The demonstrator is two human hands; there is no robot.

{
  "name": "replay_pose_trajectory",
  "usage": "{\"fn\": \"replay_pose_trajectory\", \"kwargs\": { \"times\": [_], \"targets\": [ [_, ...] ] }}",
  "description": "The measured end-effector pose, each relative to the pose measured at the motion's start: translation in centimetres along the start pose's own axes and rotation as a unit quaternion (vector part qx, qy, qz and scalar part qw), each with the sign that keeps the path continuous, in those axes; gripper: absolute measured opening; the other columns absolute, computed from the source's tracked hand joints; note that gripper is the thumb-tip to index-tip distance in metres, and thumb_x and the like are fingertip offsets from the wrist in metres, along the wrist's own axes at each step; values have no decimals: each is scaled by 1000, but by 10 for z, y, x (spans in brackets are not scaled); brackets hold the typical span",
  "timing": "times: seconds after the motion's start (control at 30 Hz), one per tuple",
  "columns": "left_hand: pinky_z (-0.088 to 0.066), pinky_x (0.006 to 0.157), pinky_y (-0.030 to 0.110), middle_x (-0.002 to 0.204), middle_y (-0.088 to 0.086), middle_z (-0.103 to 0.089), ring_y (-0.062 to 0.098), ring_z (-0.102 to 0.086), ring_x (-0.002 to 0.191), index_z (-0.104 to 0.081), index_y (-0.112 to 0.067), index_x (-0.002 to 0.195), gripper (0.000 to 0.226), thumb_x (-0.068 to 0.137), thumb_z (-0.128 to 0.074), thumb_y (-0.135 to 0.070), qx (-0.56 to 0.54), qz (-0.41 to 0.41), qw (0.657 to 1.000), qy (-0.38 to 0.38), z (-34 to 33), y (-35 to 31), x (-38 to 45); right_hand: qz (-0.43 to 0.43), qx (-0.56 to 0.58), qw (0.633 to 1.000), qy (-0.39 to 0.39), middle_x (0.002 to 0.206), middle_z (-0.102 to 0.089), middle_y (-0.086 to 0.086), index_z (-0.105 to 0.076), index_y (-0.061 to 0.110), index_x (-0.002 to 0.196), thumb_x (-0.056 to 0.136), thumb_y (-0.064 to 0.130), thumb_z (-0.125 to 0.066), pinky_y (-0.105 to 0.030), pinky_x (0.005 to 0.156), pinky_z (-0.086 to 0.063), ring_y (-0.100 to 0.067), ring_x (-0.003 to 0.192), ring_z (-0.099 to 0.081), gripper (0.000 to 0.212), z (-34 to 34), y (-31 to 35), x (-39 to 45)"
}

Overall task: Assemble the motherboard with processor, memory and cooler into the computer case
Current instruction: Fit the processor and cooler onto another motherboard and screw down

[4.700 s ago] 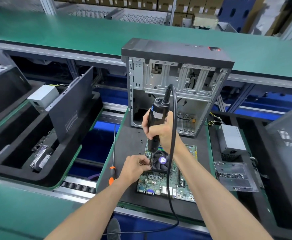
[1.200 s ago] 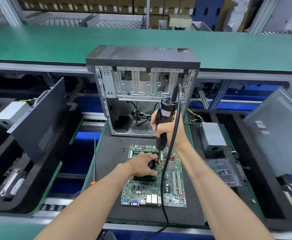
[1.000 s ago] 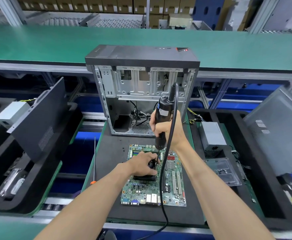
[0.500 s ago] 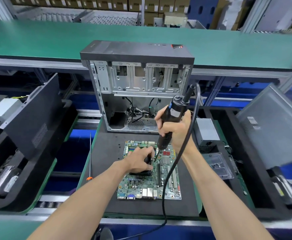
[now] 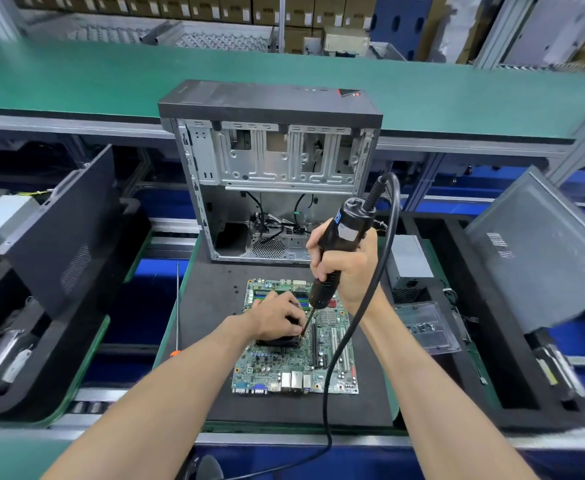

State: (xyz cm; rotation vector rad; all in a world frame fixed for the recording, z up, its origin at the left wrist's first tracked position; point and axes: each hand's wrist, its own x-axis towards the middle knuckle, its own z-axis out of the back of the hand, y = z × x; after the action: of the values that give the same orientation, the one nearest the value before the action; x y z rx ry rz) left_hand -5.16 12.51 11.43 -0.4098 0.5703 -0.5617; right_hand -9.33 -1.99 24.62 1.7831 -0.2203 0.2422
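Two hands on the cooler

Both forearms reach in from below. The left hand (image 5: 277, 318) lies palm-down on the cooler (image 5: 279, 341), fingers curled over its edge. The right hand (image 5: 348, 271) is wrapped around a corded electric screwdriver (image 5: 339, 251), tilted, bit at the cooler's right corner. The motherboard (image 5: 294, 368) lies flat on the black tabletop (image 5: 211, 306), in front of the upright open case (image 5: 270, 168).

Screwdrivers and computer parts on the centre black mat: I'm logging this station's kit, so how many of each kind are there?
Powered screwdriver, held in the right hand: 1
Long hand screwdriver, orange handle: 1
Computer case, open: 1
Motherboard: 1
Cooler, under the left hand: 1
Total: 5
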Motion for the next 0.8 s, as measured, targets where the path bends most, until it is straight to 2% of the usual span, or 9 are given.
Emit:
{"fn": "replay_pose_trajectory", "kwargs": {
  "times": [0.27,0.37,0.43,0.47,0.57,0.63,0.7,0.77,0.8],
  "targets": [
    [-27,104,48,113,-16,-43,18,-35,111,-57,-46,66,30,94,-63,-36,0,-2,1000,-2,-1,3,2,-4,-19,1000,18,51,-41,-30,-64,6,65,42,-10,-49,-43,43,-25,-21,46,-36,31,-1,-2,2],
    [-27,101,46,107,-19,-40,17,-33,108,-66,-43,73,22,93,-63,-37,5,-1,1000,-2,-2,3,3,-7,-25,994,104,53,-48,-23,-64,5,67,42,-11,-49,-42,47,-28,-22,48,-41,33,-1,-3,3],
    [-25,99,45,115,-15,-41,17,-31,109,-72,-38,84,14,93,-62,-38,13,-1,1000,0,-2,4,4,-25,-14,987,157,54,-51,-15,-62,2,71,44,-13,-50,-41,49,-29,-22,50,-43,34,-2,-5,4],
    [-25,100,46,119,-13,-41,18,-31,111,-72,-37,83,15,94,-62,-39,16,0,1000,3,-3,4,4,-36,-6,985,167,55,-52,-13,-61,0,71,44,-14,-49,-42,50,-28,-21,50,-43,33,-2,-5,5],
    [-24,102,48,125,-9,-41,17,-28,110,-70,-37,81,17,95,-61,-40,28,4,1000,3,-2,3,4,-47,-6,988,146,53,-49,-16,-60,0,68,43,-13,-48,-45,48,-25,-23,50,-39,31,-4,-6,5],
    [-24,102,49,119,-9,-40,18,-29,112,-63,-42,67,27,94,-62,-39,24,9,1000,9,-1,3,4,-39,-21,990,137,53,-49,-14,-55,-6,67,43,-12,-48,-45,46,-26,-24,51,-39,25,-6,-6,3],
    [-24,102,50,114,-11,-37,19,-30,113,-55,-48,57,39,94,-62,-39,25,12,999,16,1,1,3,-44,-21,991,128,54,-51,-8,-50,-13,67,42,-12,-47,-38,46,-32,-21,52,-44,25,-9,-6,2],
    [-25,102,49,117,-11,-40,20,-31,116,-63,-49,65,30,93,-62,-40,22,11,1000,7,0,0,3,-48,-21,992,119,55,-51,-6,-48,-15,66,42,-11,-47,-30,51,-35,-17,53,-46,25,-10,-7,2],
    [-25,101,49,119,-12,-42,19,-31,115,-67,-47,75,19,92,-63,-41,18,11,1000,2,-1,0,4,-42,-27,992,118,54,-51,-6,-49,-14,67,42,-10,-47,-32,51,-33,-19,52,-45,25,-10,-7,2]
  ]
}}
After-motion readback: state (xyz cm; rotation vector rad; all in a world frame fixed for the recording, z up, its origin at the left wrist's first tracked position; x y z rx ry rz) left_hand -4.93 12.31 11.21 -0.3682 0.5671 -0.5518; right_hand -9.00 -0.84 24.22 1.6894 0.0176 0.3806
